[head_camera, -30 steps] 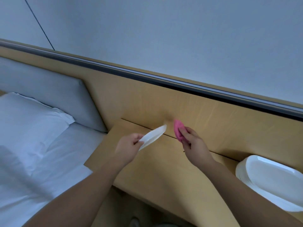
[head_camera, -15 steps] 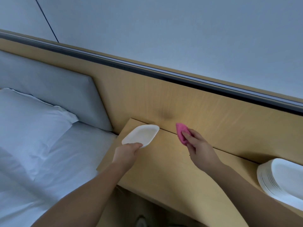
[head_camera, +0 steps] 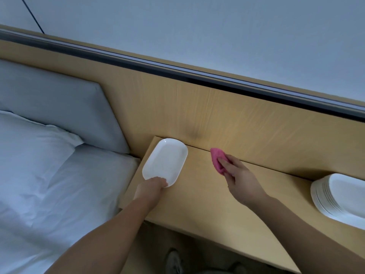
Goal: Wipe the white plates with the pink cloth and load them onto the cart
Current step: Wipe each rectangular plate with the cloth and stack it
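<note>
L hand [head_camera: 153, 187] is nearest, fingers curled on the near rim of a white plate [head_camera: 165, 160]. Plate runs off at 12–1 o'clock from it, long axis approx 7-to-1, face up at the left end of the wooden ledge [head_camera: 207, 210]; resting or just above, can't tell. R hand [head_camera: 240, 179] sits at 3 o'clock of the plate, near but apart, fingers clamped round the bunched pink cloth [head_camera: 216, 160], which pokes toward 11. Cloth would need to go toward 9 to meet the plate. Plate stack [head_camera: 341, 196] lies at 3 o'clock, well apart. Cart not in view.
</note>
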The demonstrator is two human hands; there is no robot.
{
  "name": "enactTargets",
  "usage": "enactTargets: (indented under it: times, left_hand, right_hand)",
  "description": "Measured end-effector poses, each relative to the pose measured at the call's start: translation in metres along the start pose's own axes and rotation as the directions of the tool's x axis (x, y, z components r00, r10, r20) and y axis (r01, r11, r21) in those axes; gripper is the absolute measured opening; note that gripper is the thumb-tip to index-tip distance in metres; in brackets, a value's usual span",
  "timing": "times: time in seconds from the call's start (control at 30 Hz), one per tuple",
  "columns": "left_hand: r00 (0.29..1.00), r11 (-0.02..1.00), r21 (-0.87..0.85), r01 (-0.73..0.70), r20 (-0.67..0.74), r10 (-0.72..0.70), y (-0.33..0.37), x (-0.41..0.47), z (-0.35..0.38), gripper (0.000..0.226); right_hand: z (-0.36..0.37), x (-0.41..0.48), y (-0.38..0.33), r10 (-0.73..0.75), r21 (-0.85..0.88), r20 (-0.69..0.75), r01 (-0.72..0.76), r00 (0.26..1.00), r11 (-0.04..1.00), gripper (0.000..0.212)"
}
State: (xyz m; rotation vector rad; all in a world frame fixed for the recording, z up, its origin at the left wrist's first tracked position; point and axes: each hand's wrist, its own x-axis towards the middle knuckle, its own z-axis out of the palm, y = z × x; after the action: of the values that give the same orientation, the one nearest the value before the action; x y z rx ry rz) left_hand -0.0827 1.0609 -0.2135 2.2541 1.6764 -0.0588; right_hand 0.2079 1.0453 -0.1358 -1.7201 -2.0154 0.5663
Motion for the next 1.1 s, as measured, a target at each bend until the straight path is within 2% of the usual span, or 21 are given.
enactTargets:
  times: [0.07, 0.17, 0.23, 0.33, 0.43, 0.7, 0.93, 1.03, 1.1]
  left_hand:
    - [0.999, 0.996, -0.079, 0.036, 0.020, -0.034, -0.002, 0.004, 0.005, 0.032]
    - [0.992, 0.989, -0.089, 0.115, 0.061, -0.110, -0.002, 0.007, 0.002, 0.033]
    - [0.999, 0.999, -0.016, 0.050, 0.010, -0.050, 0.007, 0.009, -0.003, 0.031]
    - [0.997, 0.997, -0.041, -0.072, -0.035, 0.071, 0.037, 0.017, -0.011, 0.030]
    - [0.982, 0.981, -0.045, -0.187, -0.034, 0.186, 0.086, 0.035, -0.013, 0.028]
    - [0.932, 0.931, -0.027, -0.364, 0.003, 0.364, 0.254, 0.070, 0.013, 0.031]
    - [0.924, 0.909, -0.191, -0.371, 0.027, 0.383, 0.389, 0.087, 0.036, 0.041]
    - [0.937, 0.923, -0.214, -0.321, 0.071, 0.342, 0.435, 0.095, 0.048, 0.052]
    - [0.946, 0.929, -0.237, -0.284, 0.089, 0.312, 0.459, 0.098, 0.051, 0.052]
  right_hand:
    - [-0.001, -0.004, 0.000, 0.006, 0.006, -0.012, -0.006, 1.000, 1.000, 0.049]
    - [-0.005, -0.011, 0.006, 0.030, 0.014, -0.046, -0.029, 0.999, 0.999, 0.049]
    - [-0.010, -0.019, 0.015, 0.048, 0.030, -0.070, -0.046, 0.996, 0.998, 0.050]
    - [-0.021, -0.032, 0.033, 0.075, 0.078, -0.109, -0.067, 0.991, 0.995, 0.055]
    - [-0.042, -0.055, 0.053, 0.122, 0.102, -0.172, -0.105, 0.978, 0.989, 0.056]
    - [-0.114, -0.142, 0.137, 0.307, 0.087, -0.343, -0.296, 0.887, 0.951, 0.053]
    - [-0.174, -0.216, 0.216, 0.410, 0.098, -0.418, -0.408, 0.811, 0.908, 0.050]
    - [-0.195, -0.231, 0.243, 0.404, 0.104, -0.431, -0.400, 0.807, 0.910, 0.050]
    - [-0.205, -0.236, 0.258, 0.393, 0.124, -0.419, -0.377, 0.819, 0.918, 0.051]
